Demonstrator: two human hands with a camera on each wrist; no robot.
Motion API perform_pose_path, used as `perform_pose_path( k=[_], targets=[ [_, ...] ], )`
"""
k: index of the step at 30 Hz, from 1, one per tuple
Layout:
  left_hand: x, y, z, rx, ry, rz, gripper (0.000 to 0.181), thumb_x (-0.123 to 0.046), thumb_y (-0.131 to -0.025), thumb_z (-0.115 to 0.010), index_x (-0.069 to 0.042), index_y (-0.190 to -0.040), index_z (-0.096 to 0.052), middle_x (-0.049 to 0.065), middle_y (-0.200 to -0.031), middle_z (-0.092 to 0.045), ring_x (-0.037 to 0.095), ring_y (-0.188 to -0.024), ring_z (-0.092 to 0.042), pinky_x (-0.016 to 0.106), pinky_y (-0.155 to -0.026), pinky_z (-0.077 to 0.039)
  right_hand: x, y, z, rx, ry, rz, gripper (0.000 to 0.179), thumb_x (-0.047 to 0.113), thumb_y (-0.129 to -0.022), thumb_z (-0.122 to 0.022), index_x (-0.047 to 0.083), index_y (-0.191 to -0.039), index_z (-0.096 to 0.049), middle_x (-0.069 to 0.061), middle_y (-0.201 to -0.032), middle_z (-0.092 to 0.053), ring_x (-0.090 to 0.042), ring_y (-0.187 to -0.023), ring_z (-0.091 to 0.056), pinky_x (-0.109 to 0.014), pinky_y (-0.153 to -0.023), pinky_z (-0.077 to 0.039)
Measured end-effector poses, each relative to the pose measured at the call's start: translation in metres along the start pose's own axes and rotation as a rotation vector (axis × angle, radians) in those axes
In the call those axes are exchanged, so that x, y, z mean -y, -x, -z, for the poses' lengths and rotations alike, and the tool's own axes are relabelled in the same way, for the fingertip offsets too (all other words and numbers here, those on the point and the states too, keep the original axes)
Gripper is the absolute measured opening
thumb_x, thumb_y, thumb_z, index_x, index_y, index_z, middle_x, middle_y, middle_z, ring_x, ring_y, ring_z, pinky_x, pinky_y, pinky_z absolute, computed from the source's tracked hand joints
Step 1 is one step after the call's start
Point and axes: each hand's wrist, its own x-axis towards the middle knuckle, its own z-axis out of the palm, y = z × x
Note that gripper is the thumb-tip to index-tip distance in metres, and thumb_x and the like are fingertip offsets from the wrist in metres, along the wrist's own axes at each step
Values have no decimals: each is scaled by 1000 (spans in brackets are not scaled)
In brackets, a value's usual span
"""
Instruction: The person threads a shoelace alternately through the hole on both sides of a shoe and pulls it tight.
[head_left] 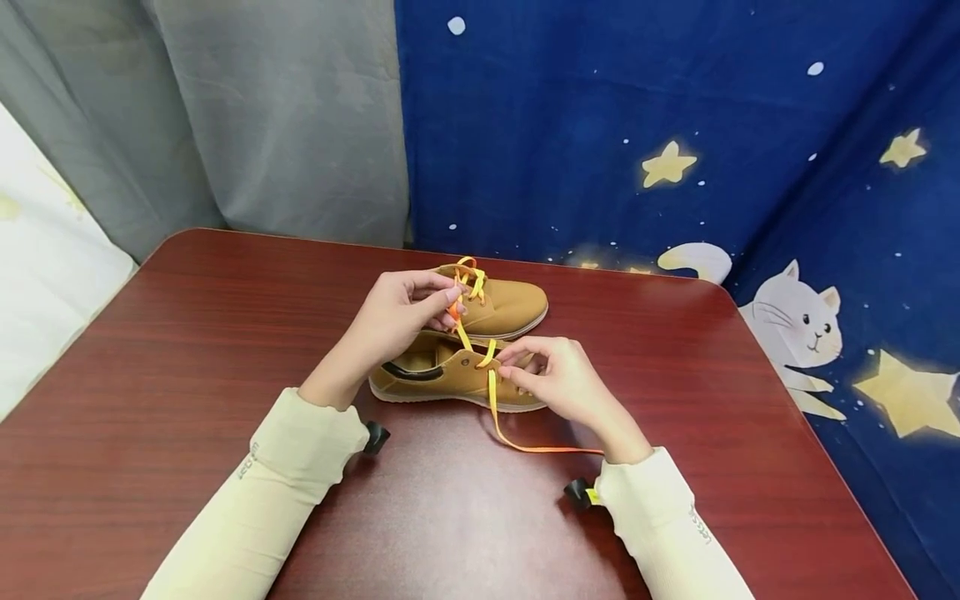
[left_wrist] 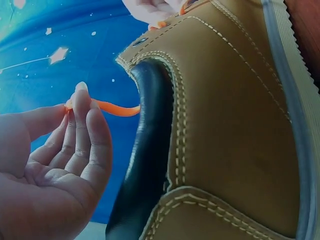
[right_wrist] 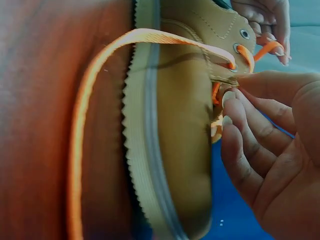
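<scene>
A tan lace-up shoe (head_left: 450,385) with a dark collar lining stands on the table, its toe to the right. My left hand (head_left: 408,312) is above its opening and pinches a yellow-orange shoelace (left_wrist: 117,108) between thumb and fingers; the lace runs taut down to the eyelets. At the lacing, my right hand (head_left: 567,379) pinches the edge of the shoe's eyelet flap (right_wrist: 223,80) with thumb and forefinger. The lace's other end (head_left: 517,447) comes out of an eyelet and trails over the table toward the right wrist. The top eyelet (right_wrist: 244,34) on the near side holds no lace.
Just behind stands a matching tan shoe (head_left: 519,304), its yellow lace (head_left: 477,285) threaded. The reddish-brown table (head_left: 225,350) ends at a rounded back edge. Grey and blue star-patterned curtains (head_left: 540,125) hang behind it. Black wrist devices (head_left: 377,437) show at both cuffs.
</scene>
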Motion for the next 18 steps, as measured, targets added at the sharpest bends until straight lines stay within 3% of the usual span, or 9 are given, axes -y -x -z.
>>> perform_pose_path(
  k=[7,18],
  targets=[
    [-3,2,-1,14,25,-4,25,-9,-98,-65,6,-118,-69,21,-104,-74,8,-70,-68,23,-70,-60,9,-6,4,-118,-13,15,9,19,-92,-75,14,-99,-78,-4,-74,-74,-12,-61,-65,-23,-54,-50],
    [-3,5,6,-53,-93,-19,26,-19,-97,-68,0,-115,-73,15,-101,-76,13,-74,-68,24,-71,-59,27,-26,-1,-185,62,96,11,18,-92,-74,12,-101,-78,1,-83,-76,-10,-67,-65,-23,-61,-51]
  ],
)
